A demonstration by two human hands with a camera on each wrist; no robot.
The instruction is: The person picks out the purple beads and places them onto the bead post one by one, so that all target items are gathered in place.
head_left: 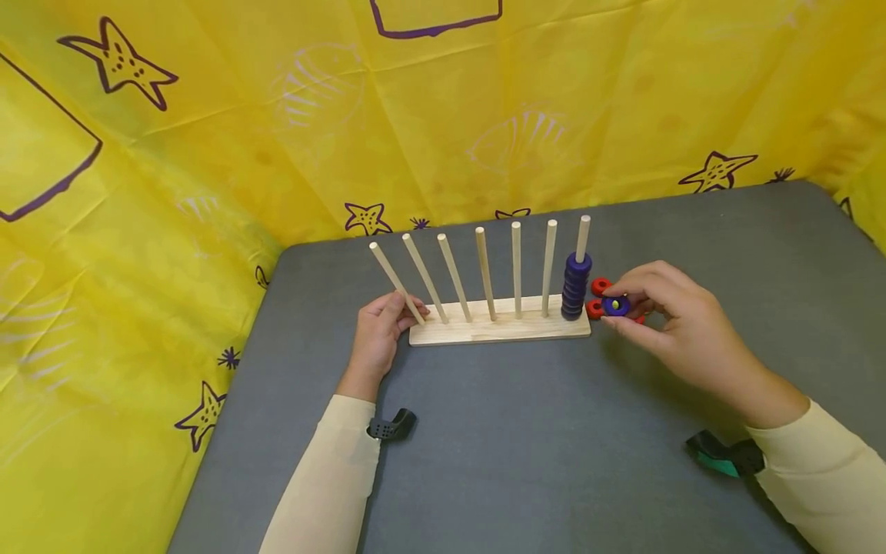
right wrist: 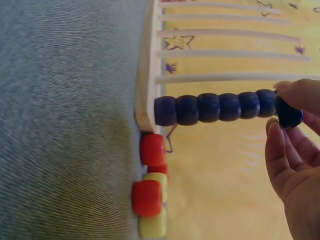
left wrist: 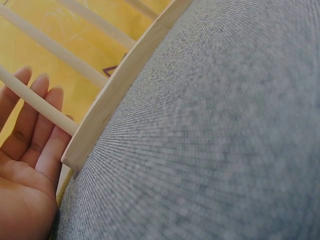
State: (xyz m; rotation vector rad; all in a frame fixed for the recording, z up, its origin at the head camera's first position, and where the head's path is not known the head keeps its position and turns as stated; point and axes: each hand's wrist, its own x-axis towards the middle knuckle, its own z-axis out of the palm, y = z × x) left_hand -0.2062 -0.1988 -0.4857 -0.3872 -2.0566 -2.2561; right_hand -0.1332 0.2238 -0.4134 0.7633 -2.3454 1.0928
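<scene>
A wooden peg rack (head_left: pixel 498 329) stands on the grey table, its row of upright pegs mostly bare. Dark blue beads (head_left: pixel 575 286) are stacked on the rightmost peg, whose top sticks out above them. Beside that peg, my right hand (head_left: pixel 681 327) pinches another blue bead (head_left: pixel 615 306) between thumb and fingertips, its hole facing the head camera. In the right wrist view the pinched bead (right wrist: pixel 288 112) overlaps the upper end of the stack. At the rack's left end is my left hand (head_left: pixel 379 331), its fairly straight fingers (left wrist: pixel 37 120) behind the leftmost peg (left wrist: pixel 42 106).
Red beads (right wrist: pixel 147 197) and yellow beads (right wrist: pixel 153 223) lie on the table by the rack's right end, partly hidden by my right hand in the head view. A yellow patterned cloth (head_left: pixel 429 115) hangs behind and left of the table (head_left: pixel 498 462).
</scene>
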